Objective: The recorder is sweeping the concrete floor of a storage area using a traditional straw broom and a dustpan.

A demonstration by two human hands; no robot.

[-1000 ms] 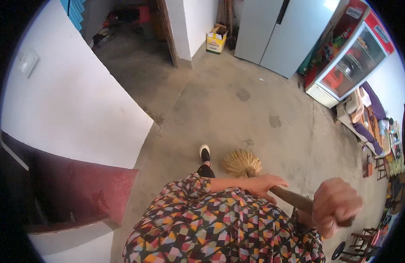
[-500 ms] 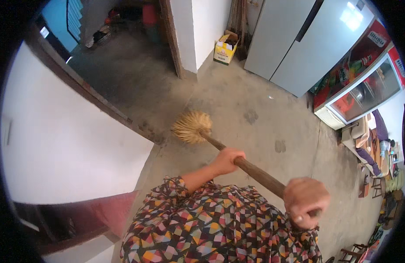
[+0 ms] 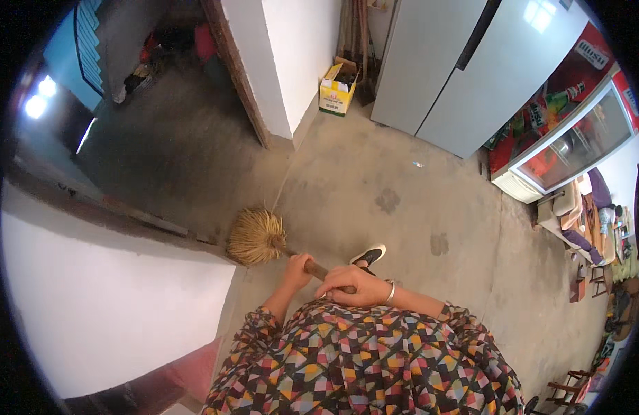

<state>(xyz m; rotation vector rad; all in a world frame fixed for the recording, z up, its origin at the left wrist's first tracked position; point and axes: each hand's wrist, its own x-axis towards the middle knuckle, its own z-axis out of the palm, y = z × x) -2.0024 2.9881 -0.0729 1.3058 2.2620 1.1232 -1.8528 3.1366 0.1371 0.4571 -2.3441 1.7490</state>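
A straw broom (image 3: 257,237) with a brown wooden handle slants from the doorway at left toward my body. Its pale bristles are at the floor beside the corner of the white wall. My left hand (image 3: 298,272) is closed around the handle just behind the bristles. Further up, near my chest, my right hand (image 3: 353,286) grips the top end of the handle, with a silver bracelet on that wrist. Both hands are close together in front of my patterned blouse. One dark shoe (image 3: 369,256) with a pale sole shows on the floor beyond my right hand.
A doorway with a brown frame (image 3: 238,72) opens at upper left. A yellow and white box (image 3: 336,95) stands against the wall near a large pale refrigerator (image 3: 464,76). A red display cooler (image 3: 575,124) and a cluttered sofa (image 3: 583,214) line the right. A small scrap (image 3: 417,164) lies on the floor.
The broom head has moved left and nearer, up to the wall corner. My right hand has come left toward my left hand, which also shifted left. A shoe has come into view.
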